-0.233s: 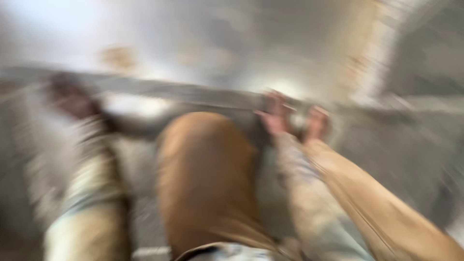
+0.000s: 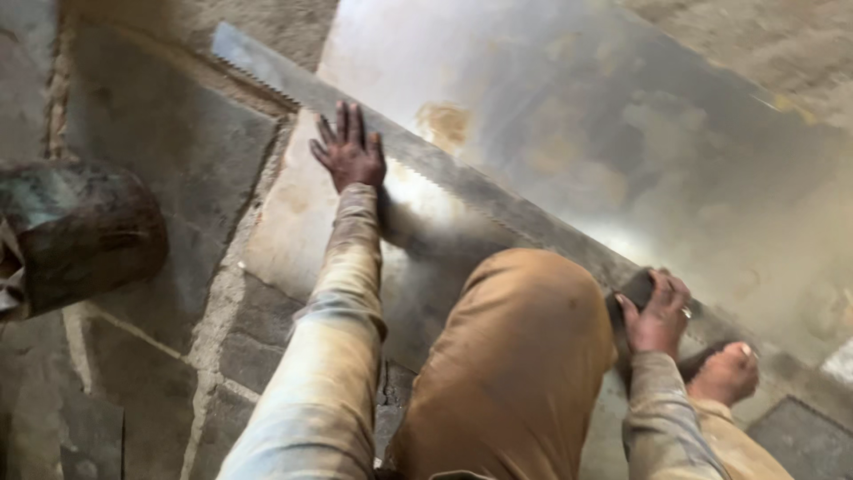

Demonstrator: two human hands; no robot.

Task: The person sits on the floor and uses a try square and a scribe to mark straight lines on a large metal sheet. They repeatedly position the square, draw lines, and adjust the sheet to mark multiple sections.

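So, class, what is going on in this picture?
A person leans over a long toothed saw blade that lies slanting across a stone slab. The left hand presses flat on the blade, fingers spread. The right hand closes around the saw's dark handle beside a bent knee and a bare foot.

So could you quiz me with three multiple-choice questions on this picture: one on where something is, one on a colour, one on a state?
1. Where does the left hand rest?
A. on the saw blade
B. on the knee
C. on the foot

2. What colour are the trousers over the raised knee?
A. blue
B. tan-brown
C. white

3. How is the right hand?
A. flat and open
B. raised in the air
C. closed on the saw's handle

Answers: 1 A, its fingers spread flat on the toothed blade. 2 B, the cloth is tan-brown. 3 C, its fingers curl around the dark handle at the blade's end, by the bare foot.
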